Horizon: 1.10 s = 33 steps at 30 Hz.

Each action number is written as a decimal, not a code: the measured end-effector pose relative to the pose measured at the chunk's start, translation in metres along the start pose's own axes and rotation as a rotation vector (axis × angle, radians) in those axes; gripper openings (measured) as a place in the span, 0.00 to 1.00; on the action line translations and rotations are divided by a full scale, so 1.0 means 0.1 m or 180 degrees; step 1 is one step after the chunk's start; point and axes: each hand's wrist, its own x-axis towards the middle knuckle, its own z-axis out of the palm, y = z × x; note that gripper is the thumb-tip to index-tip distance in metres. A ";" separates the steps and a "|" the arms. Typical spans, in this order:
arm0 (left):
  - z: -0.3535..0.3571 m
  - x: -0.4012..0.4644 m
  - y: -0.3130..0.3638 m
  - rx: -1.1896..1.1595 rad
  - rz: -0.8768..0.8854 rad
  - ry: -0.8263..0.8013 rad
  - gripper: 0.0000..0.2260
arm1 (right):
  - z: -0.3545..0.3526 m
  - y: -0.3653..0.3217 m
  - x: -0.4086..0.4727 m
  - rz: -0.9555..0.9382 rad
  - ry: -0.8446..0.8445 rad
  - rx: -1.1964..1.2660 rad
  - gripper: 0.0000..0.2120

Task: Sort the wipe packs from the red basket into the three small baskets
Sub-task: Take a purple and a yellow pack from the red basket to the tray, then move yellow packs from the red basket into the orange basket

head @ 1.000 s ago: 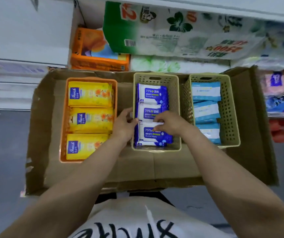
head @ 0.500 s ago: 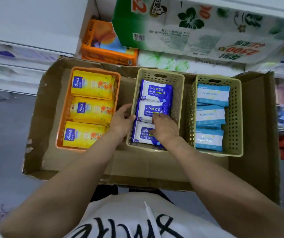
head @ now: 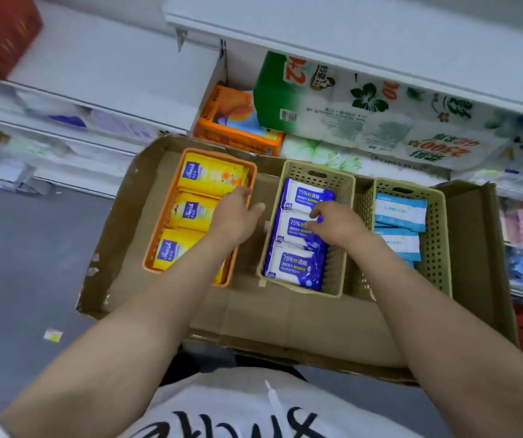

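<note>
Three small baskets stand in a cardboard tray. The orange basket on the left holds yellow wipe packs. My left hand lies over its right rim, fingers stretched onto the middle yellow pack. The middle beige basket holds three dark blue alcohol wipe packs. My right hand is in it, thumb and fingertips curled on the middle blue pack. The right beige basket holds light blue packs.
White shelves behind the tray carry an orange tissue pack and a large green-and-white paper roll pack. A blurred red object sits on the upper left shelf. Grey floor lies to the left.
My left hand has moved from the middle basket's left rim onto the yellow packs. My right hand has slid up from the nearest blue pack to the middle one. The view shifted left.
</note>
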 end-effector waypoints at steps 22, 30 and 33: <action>-4.47 -1.06 -2.48 0.1204 0.1307 0.1391 0.19 | -0.13 -4.29 -1.31 -0.1544 0.2070 0.0529 0.19; -5.33 -0.38 -3.18 0.1196 0.1117 0.1487 0.18 | -0.05 -5.71 -0.50 -0.1934 0.1876 0.0541 0.19; -5.74 0.12 -3.27 0.1237 0.1127 0.1541 0.19 | -0.14 -6.17 0.01 -0.1967 0.1875 0.0508 0.19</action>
